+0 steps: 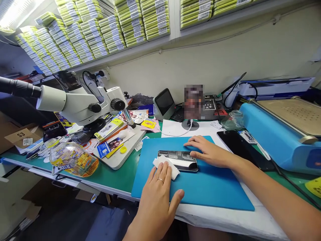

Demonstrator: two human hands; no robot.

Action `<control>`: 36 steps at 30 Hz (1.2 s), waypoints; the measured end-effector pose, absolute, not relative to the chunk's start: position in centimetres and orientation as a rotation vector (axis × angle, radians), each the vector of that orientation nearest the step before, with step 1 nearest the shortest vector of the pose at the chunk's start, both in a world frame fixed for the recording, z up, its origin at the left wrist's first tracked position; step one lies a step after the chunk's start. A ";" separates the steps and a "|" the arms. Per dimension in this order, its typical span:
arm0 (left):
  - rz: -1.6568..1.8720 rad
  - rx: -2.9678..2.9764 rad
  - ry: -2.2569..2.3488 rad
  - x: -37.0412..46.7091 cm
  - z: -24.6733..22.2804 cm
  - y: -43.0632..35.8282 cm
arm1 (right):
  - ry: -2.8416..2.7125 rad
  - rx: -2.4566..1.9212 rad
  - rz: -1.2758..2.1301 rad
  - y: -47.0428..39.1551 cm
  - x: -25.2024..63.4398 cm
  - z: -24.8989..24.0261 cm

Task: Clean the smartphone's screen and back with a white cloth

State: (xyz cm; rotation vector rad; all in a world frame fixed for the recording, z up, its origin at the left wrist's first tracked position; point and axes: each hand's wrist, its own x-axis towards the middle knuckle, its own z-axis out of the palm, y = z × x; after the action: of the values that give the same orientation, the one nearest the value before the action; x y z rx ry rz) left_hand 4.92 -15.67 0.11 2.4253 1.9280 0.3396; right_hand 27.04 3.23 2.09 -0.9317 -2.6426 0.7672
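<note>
A phone (184,161) with a glossy black face lies flat on a blue mat (208,190). My left hand (160,190), with a ring on one finger, presses a folded white cloth or tissue (175,171) onto the phone's left end; its fingers lie flat over the cloth and the thumb is spread apart. At the phone's right end rests my right hand (209,153), its thumb at the upper right corner and its fingers stretched out above the mat, with nothing held in them.
To the left stand a microscope (72,103) and a clear plastic jar (74,159). A large black device (243,149) lies right of the mat, beside a blue machine (281,134). Behind are a small display (164,102) and a glass jar (235,118).
</note>
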 end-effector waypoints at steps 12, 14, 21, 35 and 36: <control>0.391 2.367 1.980 6.0 0.5 -10.8 | -2.654 -0.938 0.745 3.2 26.8 2.2; 0.397 2.369 1.979 6.0 0.5 -11.7 | -2.675 -0.946 0.739 3.1 26.9 2.3; 0.410 2.413 1.993 5.6 -0.2 -15.1 | -2.756 -0.899 0.792 3.6 27.5 1.8; 0.379 2.400 1.922 6.7 0.0 -14.5 | -2.803 -0.949 0.832 3.2 27.4 1.9; 0.368 2.397 1.930 6.3 0.0 -15.1 | -2.805 -0.951 0.828 3.2 27.4 1.9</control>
State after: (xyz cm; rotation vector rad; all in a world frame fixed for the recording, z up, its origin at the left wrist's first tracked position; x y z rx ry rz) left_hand 6.31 -15.06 0.02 2.3974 1.9299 0.3683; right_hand 27.44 3.23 1.89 -0.9506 -2.8051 0.8279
